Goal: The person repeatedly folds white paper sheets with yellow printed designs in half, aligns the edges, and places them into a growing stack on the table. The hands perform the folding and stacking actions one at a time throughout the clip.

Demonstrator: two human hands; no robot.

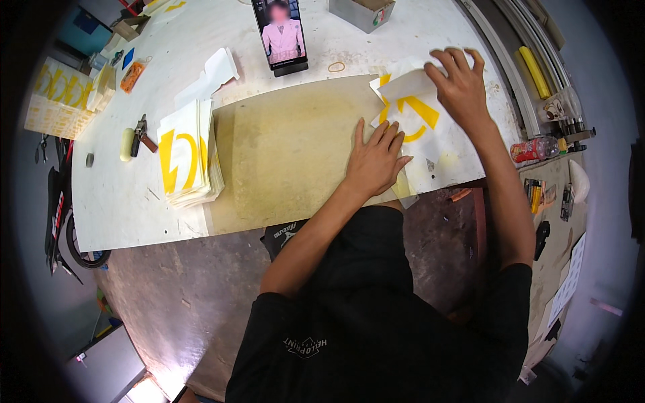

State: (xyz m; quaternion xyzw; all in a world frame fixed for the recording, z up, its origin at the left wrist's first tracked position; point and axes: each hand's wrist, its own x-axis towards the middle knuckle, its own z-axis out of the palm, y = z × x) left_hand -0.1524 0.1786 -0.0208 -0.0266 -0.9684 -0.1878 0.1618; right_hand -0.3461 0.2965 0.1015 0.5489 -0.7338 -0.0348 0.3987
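My left hand [378,158] lies flat with spread fingers at the right end of a yellowish translucent mat [295,151]. Its fingertips touch a white paper piece printed with yellow shapes [420,107]. At that paper's upper right edge is my right hand [460,87], raised, its fingers apart and bent. The thumb side meets the paper, whose upper part looks lifted or folded, with a greyish shade. Whether the thumb grips it is hard to see. Left of the mat stands a thick stack of white paper pieces with yellow print [191,158].
A phone on a stand [285,40] sits beyond the mat, near a grey open box [363,13]. White paper scraps [211,77], a hand tool [141,134] and a printed carton [60,97] are at left. A bottle [534,149] stands on the right side table.
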